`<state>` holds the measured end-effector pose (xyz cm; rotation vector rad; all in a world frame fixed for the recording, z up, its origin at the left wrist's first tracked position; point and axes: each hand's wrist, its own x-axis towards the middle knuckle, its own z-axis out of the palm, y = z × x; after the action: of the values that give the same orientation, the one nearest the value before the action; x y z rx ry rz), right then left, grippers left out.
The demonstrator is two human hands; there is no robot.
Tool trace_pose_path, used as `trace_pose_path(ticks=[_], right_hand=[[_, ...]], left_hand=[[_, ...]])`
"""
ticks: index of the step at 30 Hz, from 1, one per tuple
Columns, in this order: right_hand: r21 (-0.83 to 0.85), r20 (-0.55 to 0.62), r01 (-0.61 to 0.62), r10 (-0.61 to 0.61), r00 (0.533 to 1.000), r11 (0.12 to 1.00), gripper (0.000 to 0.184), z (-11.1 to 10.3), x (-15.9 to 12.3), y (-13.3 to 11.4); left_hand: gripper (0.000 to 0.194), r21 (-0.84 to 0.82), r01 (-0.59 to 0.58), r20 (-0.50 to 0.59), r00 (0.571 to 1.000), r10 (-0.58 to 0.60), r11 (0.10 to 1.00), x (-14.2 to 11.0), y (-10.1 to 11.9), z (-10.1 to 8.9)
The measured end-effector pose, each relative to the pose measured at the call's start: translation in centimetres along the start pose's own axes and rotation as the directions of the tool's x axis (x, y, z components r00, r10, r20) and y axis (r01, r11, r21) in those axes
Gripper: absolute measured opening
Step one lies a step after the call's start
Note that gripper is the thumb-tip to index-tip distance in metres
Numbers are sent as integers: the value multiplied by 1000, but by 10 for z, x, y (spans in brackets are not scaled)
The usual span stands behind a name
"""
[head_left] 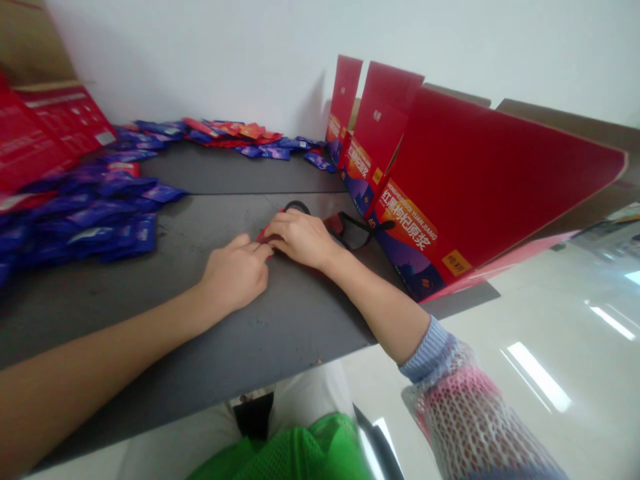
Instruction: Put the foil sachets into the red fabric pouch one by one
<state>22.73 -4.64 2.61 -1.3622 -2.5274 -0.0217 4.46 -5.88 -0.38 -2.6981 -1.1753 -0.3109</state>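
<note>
My left hand (237, 272) and my right hand (303, 239) meet over the grey table, fingertips pinched together. Between them is a small red thing (261, 235), mostly hidden by the fingers, so its kind is unclear. Just beyond my right hand's knuckles a black ring-shaped thing (297, 205) shows in part. A dark item with a black loop or frame (356, 227) lies on the table to the right of that hand, close to the red box.
Red printed cartons (480, 180) with raised flaps stand in a row along the right side. Blue and red sachets (125, 230) are heaped at left and along the wall. Another red carton (60, 127) sits at far left. The grey table's (190, 387) front edge is near my lap.
</note>
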Motion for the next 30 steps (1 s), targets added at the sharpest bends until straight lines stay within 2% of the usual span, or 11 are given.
trace_pose_path(ticks=[2,4,7,9,12,15,20,22,24,28,30], right_hand=[[-65,-17,-33,32,999,997,21,5,2,11],[-114,-59,-164,158,986,980,21,8,3,27],[-85,-117,-400,390,913,912,20,9,4,47],[-8,-159,-459,452,878,888,20,8,2,50],[89,-275,-419,427,861,903,26,5,1,39],[94,-324,-351,362,874,932,30,2,0,20],[16,-175,-323,321,931,946,26,6,-1,2],[-13,-118,-356,352,928,934,28,11,0,3],[-48,-113,-465,458,882,884,29,15,2,8],[-68,-116,-677,668,735,733,35,13,2,36],[-40,-169,-683,669,724,729,38,9,-1,49]], left_hand=[[36,6,4,-2,1000,-4,1000,0,1,-1],[34,9,0,3,1000,0,1000,1,2,-3],[32,-1,2,8,1000,-2,1000,1,3,-4],[34,-7,18,13,1000,-18,1000,1,1,-2],[36,-18,66,28,997,-66,998,1,-1,1],[36,-30,101,43,994,-100,994,2,-1,3],[32,-13,92,61,994,-91,996,2,3,-1],[31,-10,92,67,994,-91,996,3,3,-1],[31,-16,83,69,994,-82,996,2,2,-1],[31,-25,92,49,995,-90,995,1,-1,1],[34,-27,109,30,994,-108,994,1,-2,2]])
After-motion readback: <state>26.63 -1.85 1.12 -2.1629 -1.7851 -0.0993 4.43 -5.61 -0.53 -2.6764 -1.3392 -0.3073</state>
